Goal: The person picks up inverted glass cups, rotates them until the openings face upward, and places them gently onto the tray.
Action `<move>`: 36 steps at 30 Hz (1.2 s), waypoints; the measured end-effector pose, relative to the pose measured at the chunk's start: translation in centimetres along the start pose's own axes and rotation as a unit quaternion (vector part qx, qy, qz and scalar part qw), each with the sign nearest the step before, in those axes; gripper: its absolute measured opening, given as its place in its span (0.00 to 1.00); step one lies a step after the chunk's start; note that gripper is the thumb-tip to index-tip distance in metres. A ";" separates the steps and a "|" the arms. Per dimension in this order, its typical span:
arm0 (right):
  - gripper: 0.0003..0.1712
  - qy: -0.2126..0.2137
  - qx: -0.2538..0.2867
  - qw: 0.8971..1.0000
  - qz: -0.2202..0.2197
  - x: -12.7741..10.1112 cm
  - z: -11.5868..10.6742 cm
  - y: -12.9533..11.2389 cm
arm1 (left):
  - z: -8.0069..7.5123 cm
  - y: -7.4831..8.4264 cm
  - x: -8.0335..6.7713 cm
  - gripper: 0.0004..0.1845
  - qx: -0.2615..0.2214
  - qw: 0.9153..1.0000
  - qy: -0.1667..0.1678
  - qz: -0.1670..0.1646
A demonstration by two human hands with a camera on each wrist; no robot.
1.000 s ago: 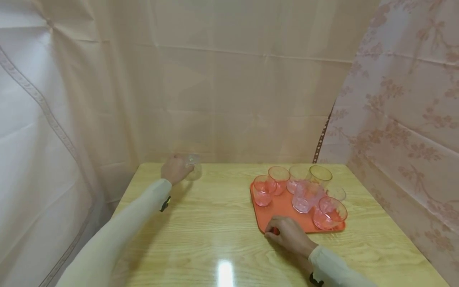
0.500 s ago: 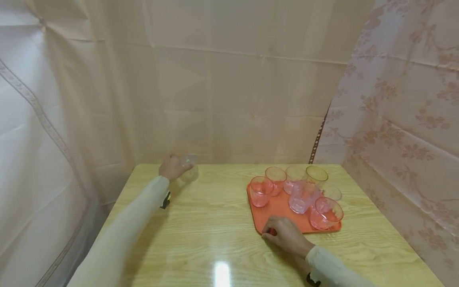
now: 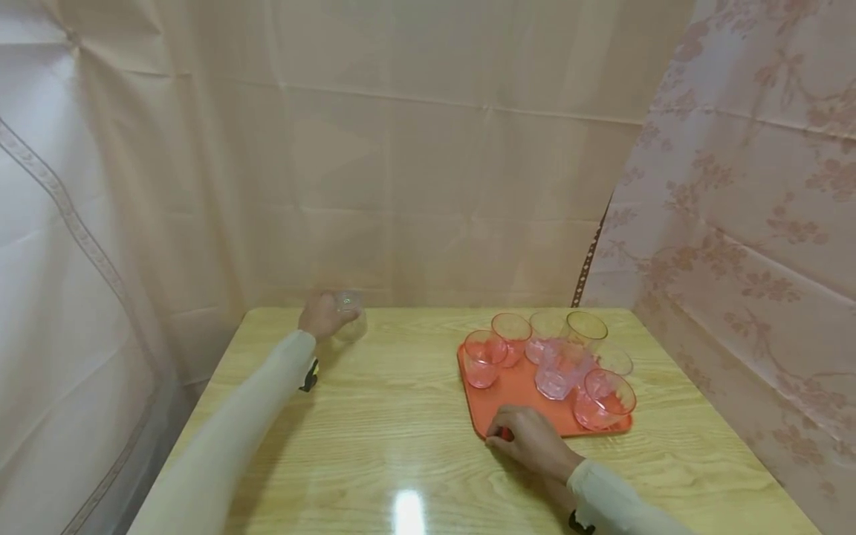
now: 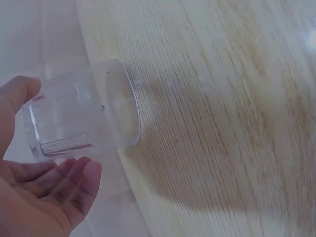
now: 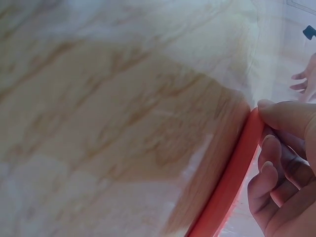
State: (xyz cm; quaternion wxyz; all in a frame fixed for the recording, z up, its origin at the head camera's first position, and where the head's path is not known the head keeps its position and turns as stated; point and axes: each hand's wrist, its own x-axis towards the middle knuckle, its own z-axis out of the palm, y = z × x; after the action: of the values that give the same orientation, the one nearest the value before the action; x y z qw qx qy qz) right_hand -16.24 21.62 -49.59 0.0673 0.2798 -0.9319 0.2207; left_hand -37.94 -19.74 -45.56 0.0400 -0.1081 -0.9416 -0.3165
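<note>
At the table's far left, my left hand point(image 3: 323, 316) holds a clear glass point(image 3: 349, 318), turned base up. In the left wrist view the thumb lies near the base of the glass point(image 4: 81, 111), fingers curled at the other side; the rim is at the wooden tabletop. My right hand point(image 3: 531, 440) pinches the near left corner of a red tray point(image 3: 498, 401); in the right wrist view the thumb rests on the tray rim point(image 5: 232, 173), with the other fingers bent. On the tray stand a red glass point(image 3: 483, 371), a pink glass point(image 3: 553, 380) and several others.
A yellow glass point(image 3: 587, 327) stands at the tray's back, a larger red glass point(image 3: 605, 401) at its near right corner. The wooden table point(image 3: 348, 446) reaches back to a beige curtain point(image 3: 428, 186); a flowered cloth point(image 3: 756, 245) hangs on the right.
The head view has shifted slightly, so everything appears a little further left. The left hand stays with the clear glass at the back edge, and the right hand stays at the tray corner.
</note>
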 end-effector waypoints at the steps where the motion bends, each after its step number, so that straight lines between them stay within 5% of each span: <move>1: 0.06 0.000 0.000 1.000 0.000 0.0 0.0 0.0 | 0.0 0.0 0.0 0.29 -0.004 1.000 0.000 0.005; 13: 0.06 0.000 0.002 1.000 -0.013 0.0 0.0 0.0 | -0.9 0.6 -0.5 0.33 -0.039 0.999 -0.014 -0.009; 24: 0.06 -0.007 0.002 1.000 -0.010 0.2 -0.3 0.1 | -1.7 0.8 -1.1 0.22 -0.004 1.000 -0.016 -0.011; 31: 0.06 -0.010 0.002 1.000 -0.005 0.4 -0.4 0.0 | -1.9 0.9 -1.6 0.30 -0.012 1.000 -0.016 -0.018; 36: 0.06 -0.012 0.000 1.000 -0.005 0.3 -0.3 0.1 | -1.7 0.9 -2.0 0.27 -0.011 1.000 -0.014 -0.015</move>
State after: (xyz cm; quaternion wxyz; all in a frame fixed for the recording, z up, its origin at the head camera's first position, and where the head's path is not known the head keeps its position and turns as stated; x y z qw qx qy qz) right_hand -16.53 21.66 -49.30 0.0576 0.2874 -0.9312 0.2168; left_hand -35.73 -20.40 -43.97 0.0210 -0.0987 -0.9401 -0.3255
